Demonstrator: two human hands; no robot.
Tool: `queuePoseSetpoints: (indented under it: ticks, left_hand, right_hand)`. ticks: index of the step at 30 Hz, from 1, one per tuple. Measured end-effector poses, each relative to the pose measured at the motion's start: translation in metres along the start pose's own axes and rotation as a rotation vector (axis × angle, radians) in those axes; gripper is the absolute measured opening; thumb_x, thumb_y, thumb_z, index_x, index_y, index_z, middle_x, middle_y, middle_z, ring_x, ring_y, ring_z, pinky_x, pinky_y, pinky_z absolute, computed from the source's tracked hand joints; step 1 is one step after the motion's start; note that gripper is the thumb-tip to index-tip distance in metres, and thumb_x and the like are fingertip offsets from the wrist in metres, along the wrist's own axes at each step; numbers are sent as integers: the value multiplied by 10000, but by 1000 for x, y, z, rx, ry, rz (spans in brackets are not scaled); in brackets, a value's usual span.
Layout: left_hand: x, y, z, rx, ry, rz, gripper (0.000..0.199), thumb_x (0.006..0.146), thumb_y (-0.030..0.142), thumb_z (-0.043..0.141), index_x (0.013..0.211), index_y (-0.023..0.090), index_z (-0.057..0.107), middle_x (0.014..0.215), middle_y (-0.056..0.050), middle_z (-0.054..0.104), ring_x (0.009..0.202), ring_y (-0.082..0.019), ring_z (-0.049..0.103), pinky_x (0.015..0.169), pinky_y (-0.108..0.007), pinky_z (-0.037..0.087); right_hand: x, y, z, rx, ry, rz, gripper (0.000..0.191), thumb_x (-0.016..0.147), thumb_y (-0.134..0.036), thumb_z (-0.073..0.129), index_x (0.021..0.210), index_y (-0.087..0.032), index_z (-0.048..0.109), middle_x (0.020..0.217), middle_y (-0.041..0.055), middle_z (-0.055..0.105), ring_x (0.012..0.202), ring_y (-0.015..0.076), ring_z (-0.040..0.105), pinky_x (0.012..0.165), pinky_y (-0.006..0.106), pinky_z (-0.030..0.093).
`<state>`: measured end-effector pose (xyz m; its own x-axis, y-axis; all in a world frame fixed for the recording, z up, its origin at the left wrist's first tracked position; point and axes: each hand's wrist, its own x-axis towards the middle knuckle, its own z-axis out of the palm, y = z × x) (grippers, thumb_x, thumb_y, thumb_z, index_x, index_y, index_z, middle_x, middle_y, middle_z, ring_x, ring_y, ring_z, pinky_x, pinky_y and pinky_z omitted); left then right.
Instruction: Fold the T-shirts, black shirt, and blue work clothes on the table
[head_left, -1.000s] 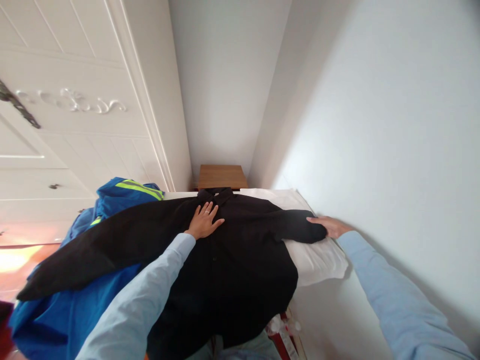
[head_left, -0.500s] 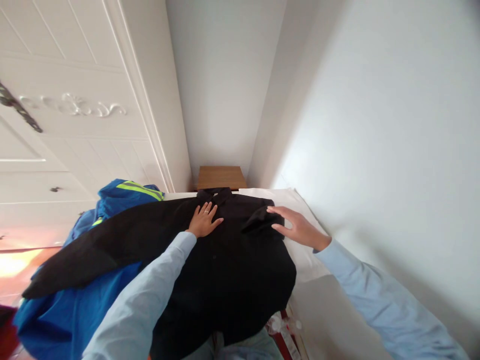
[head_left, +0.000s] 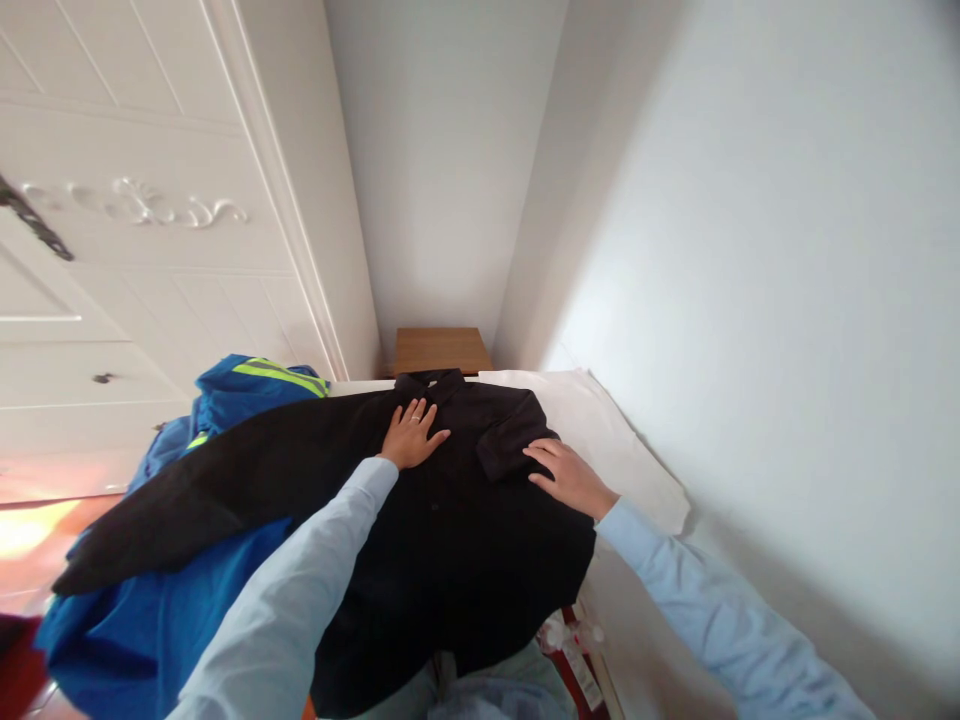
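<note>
A black long-sleeved shirt [head_left: 465,560] lies spread out, its collar [head_left: 431,382] at the far end. One sleeve [head_left: 217,480] stretches away to the left, while the right sleeve [head_left: 510,440] is folded inward over the chest. My left hand [head_left: 409,437], wearing a ring, rests flat below the collar with fingers spread. Beside the folded sleeve, my right hand [head_left: 570,477] lies on or just over the cloth, fingers extended and nothing visibly gripped.
Blue clothing [head_left: 142,640] with yellow-green reflective strips [head_left: 281,374] lies under the left sleeve. A white sheet [head_left: 645,480] runs along the wall at right. Behind stands a small wooden cabinet [head_left: 441,348]; a white wardrobe [head_left: 247,240] rises at left. Red packaging [head_left: 576,665] shows near the bottom.
My right hand has moved left and nearer, down onto the shirt's right side. The right sleeve's fold now lies flatter and further in. The left hand has stayed on the chest.
</note>
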<state>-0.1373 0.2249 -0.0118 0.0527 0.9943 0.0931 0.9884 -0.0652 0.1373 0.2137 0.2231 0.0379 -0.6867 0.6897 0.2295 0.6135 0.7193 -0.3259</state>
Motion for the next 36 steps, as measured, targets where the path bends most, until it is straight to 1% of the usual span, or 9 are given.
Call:
queuePoseSetpoints:
  ticks: [3, 6, 11, 16, 22, 27, 30, 32, 36]
  left_hand:
    - [0, 0, 0, -3, -9, -2, 790, 993, 652, 301, 1567, 114, 373, 1643, -186, 306, 1545, -340, 215, 1235, -562, 156]
    - [0, -1, 1, 1, -5, -1, 787, 994, 653, 299, 1565, 118, 379, 1644, -184, 303, 1545, -339, 214, 1234, -557, 159]
    - [1, -2, 3, 2, 9, 3, 789, 991, 656, 300, 1566, 121, 378, 1643, -185, 305, 1543, -340, 222, 1233, -555, 162]
    - [0, -1, 3, -7, 19, 7, 794, 988, 659, 305, 1563, 117, 384, 1637, -191, 317, 1541, -343, 227, 1233, -560, 159]
    - [0, 1, -1, -4, 0, -4, 780, 995, 638, 315, 1564, 108, 377, 1640, -193, 308, 1543, -343, 220, 1236, -556, 157]
    - [-1, 2, -1, 3, 7, -1, 759, 1002, 622, 311, 1562, 114, 382, 1639, -187, 312, 1543, -335, 223, 1235, -555, 163]
    - [-2, 3, -1, 4, 14, -13, 732, 1011, 598, 308, 1559, 119, 390, 1640, -186, 313, 1541, -333, 229, 1235, -546, 170]
    - [-2, 3, -2, 0, 9, -16, 716, 1015, 580, 318, 1555, 116, 395, 1640, -189, 313, 1542, -334, 227, 1236, -543, 166]
    - [-3, 10, -14, -23, -7, -25, 664, 1012, 520, 385, 1514, 90, 445, 1622, -219, 340, 1538, -357, 225, 1228, -558, 181]
  right_hand:
    - [21, -3, -10, 29, 84, 22, 229, 950, -219, 541, 992, -225, 767, 1004, 82, 762, 969, 258, 707, 932, 453, 561]
    - [33, -9, -28, 157, 229, 59, 305, 1004, -267, 459, 1092, -239, 750, 1075, 69, 771, 1014, 233, 714, 951, 409, 555]
    - [22, -21, -37, 213, -112, -58, 368, 926, -298, 606, 1282, -267, 691, 1207, 54, 757, 1120, 250, 705, 1038, 428, 533]
    - [-1, -24, -26, 135, 13, 33, 421, 958, -241, 530, 1369, -230, 623, 1315, 99, 696, 1229, 250, 643, 1099, 471, 496]
    - [-20, -27, 3, 2, -135, -99, 561, 851, -154, 657, 1405, -214, 592, 1422, 132, 613, 1323, 283, 558, 1127, 489, 463]
    - [-15, -18, 11, 42, 58, -18, 232, 940, -214, 558, 1067, -229, 751, 999, 84, 759, 952, 241, 702, 896, 417, 581]
    - [-10, -10, 0, 178, 487, 186, 266, 976, -277, 481, 1027, -220, 735, 990, 86, 756, 911, 231, 707, 841, 384, 591]
    - [-13, -5, -6, 198, 654, 262, 282, 959, -292, 474, 1076, -208, 717, 1023, 99, 754, 926, 243, 705, 846, 397, 591]
    - [-32, 3, -5, 129, 346, 135, 266, 912, -303, 542, 1077, -240, 741, 1059, 86, 772, 979, 274, 711, 936, 473, 569]
